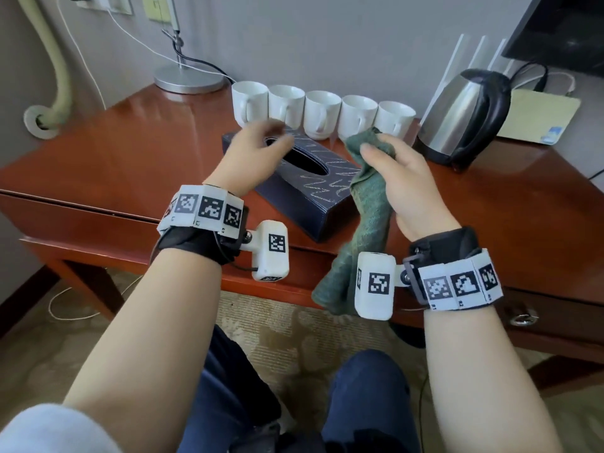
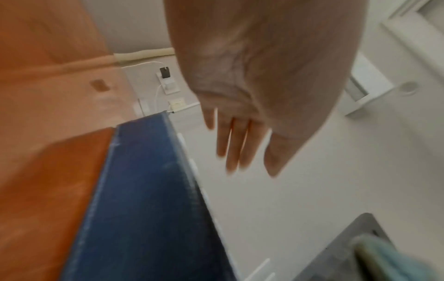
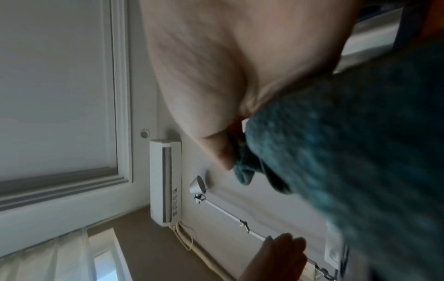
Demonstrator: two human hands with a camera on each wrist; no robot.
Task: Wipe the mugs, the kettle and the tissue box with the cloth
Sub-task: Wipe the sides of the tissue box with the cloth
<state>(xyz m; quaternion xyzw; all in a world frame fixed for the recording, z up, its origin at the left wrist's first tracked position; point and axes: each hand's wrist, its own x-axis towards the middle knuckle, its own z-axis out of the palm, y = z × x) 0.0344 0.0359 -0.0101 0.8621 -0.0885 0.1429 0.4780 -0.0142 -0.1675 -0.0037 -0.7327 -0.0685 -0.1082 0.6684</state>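
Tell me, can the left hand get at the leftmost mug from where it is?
Probably yes. The left hand hangs open above the tissue box, holding nothing, and the leftmost mug stands just behind the box with nothing between them. The right hand holds the cloth off to the side.

Lamp base (image 1: 189, 77) at rear left of wooden table (image 1: 114, 158); beige pad (image 1: 542, 117) behind, under dark monitor (image 1: 565, 31).

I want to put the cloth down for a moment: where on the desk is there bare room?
Bare wood lies left of the tissue box, between the lamp base and the desk's front edge. Another patch lies front of the kettle. The back is crowded by the mugs.
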